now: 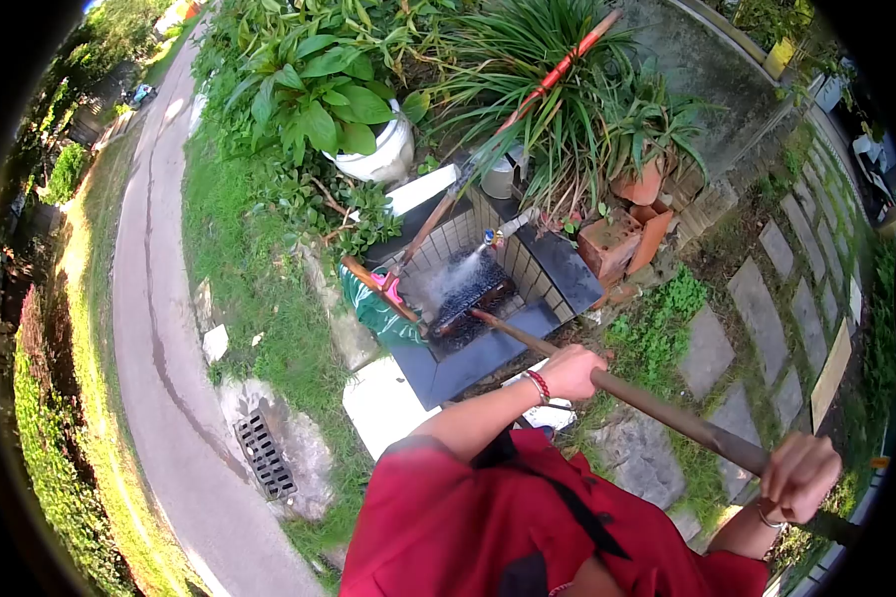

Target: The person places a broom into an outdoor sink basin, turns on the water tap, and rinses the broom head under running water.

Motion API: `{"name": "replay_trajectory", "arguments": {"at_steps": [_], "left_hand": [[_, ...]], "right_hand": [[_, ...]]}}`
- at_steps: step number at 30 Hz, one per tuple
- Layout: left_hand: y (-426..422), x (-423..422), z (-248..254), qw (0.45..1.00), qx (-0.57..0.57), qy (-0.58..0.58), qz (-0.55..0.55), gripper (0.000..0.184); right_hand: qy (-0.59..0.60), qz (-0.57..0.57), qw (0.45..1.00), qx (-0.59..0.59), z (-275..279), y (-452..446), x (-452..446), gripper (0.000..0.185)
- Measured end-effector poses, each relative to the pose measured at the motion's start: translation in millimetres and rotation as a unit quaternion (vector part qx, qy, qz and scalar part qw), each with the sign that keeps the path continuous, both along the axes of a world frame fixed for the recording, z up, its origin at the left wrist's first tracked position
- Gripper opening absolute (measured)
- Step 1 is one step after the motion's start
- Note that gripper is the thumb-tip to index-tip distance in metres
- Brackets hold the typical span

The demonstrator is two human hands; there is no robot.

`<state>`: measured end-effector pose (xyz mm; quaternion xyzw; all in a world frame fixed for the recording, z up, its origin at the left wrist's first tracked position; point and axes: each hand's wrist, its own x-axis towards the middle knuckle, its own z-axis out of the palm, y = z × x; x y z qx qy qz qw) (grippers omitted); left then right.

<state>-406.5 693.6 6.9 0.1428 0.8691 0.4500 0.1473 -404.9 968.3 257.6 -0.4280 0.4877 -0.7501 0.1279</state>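
Note:
My left hand (pixel 572 371), with a red bracelet at its wrist, is closed around a long brown pole (pixel 667 413). Farther up the same pole, on the right, my right hand (pixel 799 476) grips it near the upper end. The pole slants down into a tiled basin (pixel 541 274) with dark edges. Its lower end meets a dark, wet head (pixel 476 294) lying in the basin; its exact type is unclear. Water sprays onto it from a tap (pixel 490 237) with a blue part.
A second pole with a red section (pixel 562 68) leans from the plants into the basin. Beside the basin are a green bag (pixel 373 310), a white pot (pixel 383 151) and bricks (pixel 607 247). A drain grate (pixel 265 453) lies left, beside a paved path (pixel 154 298).

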Motion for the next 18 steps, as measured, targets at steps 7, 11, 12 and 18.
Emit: {"name": "replay_trajectory", "arguments": {"at_steps": [7,11,12,18], "left_hand": [[-20.6,-6.4,-14.5,0.999,-0.017,-0.043,-0.022,0.012],[0.6,5.5,39.7,0.999,0.037,0.02,-0.016,0.007],[-6.0,5.1,37.5,0.999,0.037,0.016,-0.006,0.006],[-63.9,-4.0,-67.0,0.997,-0.007,0.035,0.075,0.008]], "right_hand": [[-0.013,-0.124,0.991,0.041,-3.0,-17.0,7.5,0.009],[0.066,-0.014,0.993,-0.095,49.6,-5.4,-2.2,0.009],[0.056,0.014,0.993,-0.104,38.7,-22.1,-7.5,0.009],[-0.058,-0.073,0.995,0.032,-9.8,-110.0,-4.7,0.014]]}}
